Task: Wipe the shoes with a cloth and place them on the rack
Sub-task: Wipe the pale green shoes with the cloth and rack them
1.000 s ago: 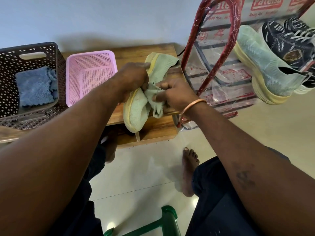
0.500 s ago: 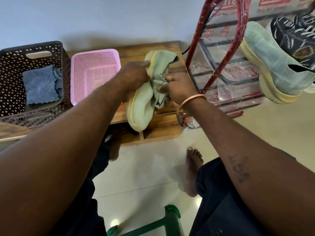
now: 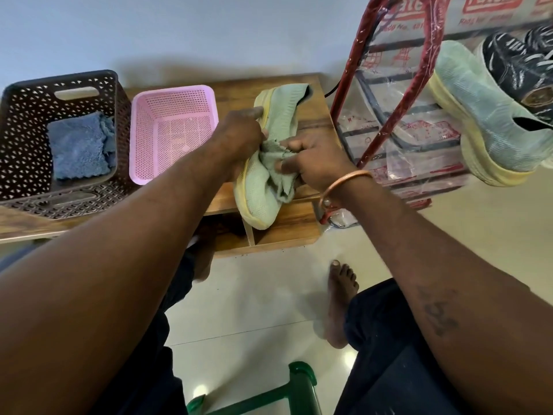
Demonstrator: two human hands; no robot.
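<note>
A pale green knit sneaker (image 3: 259, 196) is gripped along its yellow sole by the left hand (image 3: 239, 131), whose fingers are curled round it. A bunched green cloth (image 3: 276, 173) is pinched by the right hand (image 3: 317, 163) and pressed against the sneaker's upper, just beside the left hand. Beneath both hands a low wooden table (image 3: 235, 82) is seen. Left of the left hand a pink basket (image 3: 173, 92) is set, and beyond it a brown basket (image 3: 18, 95) with a blue cloth (image 3: 79, 145) inside. Right of the right hand, a matching green sneaker (image 3: 484, 121) and a dark sneaker (image 3: 514, 70) are carried on a red rack (image 3: 399, 94).
</note>
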